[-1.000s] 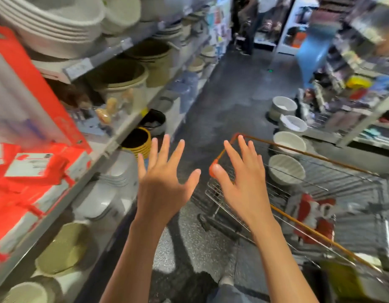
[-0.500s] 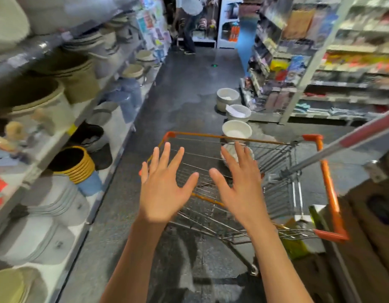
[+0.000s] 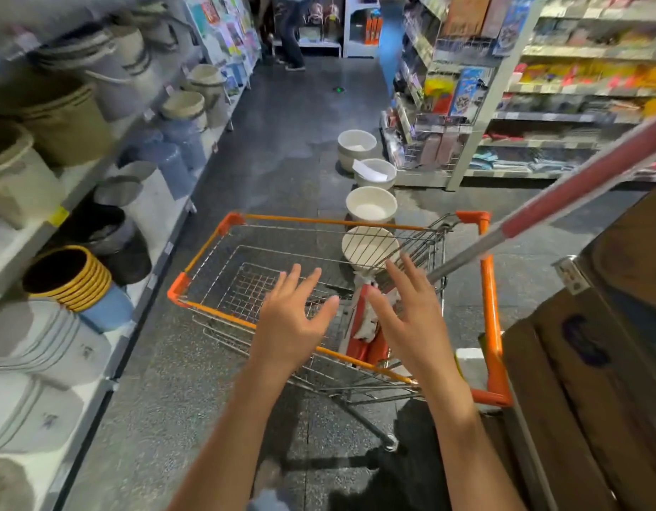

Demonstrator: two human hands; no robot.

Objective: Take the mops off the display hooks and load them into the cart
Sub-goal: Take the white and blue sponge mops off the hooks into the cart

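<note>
Head view: both the left hand (image 3: 291, 320) and right hand (image 3: 407, 322) are hovering, fingers spread wide and holding nothing, above the orange-rimmed wire shopping cart (image 3: 490, 307), where a red-handled mop (image 3: 562, 197) is lying, head down inside, handle slanting out over the cart's right rim.

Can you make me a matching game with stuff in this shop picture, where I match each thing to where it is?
Things:
1. mop
2. yellow buckets
3. white tubs
4. left hand

Places:
A. in a row on the floor beyond the cart
B. stacked low on the left shelf
C. head down inside the cart, handle sticking out to the right
D. held open above the cart, holding nothing

Pairs: 1-C, 2-B, 3-A, 4-D
</note>
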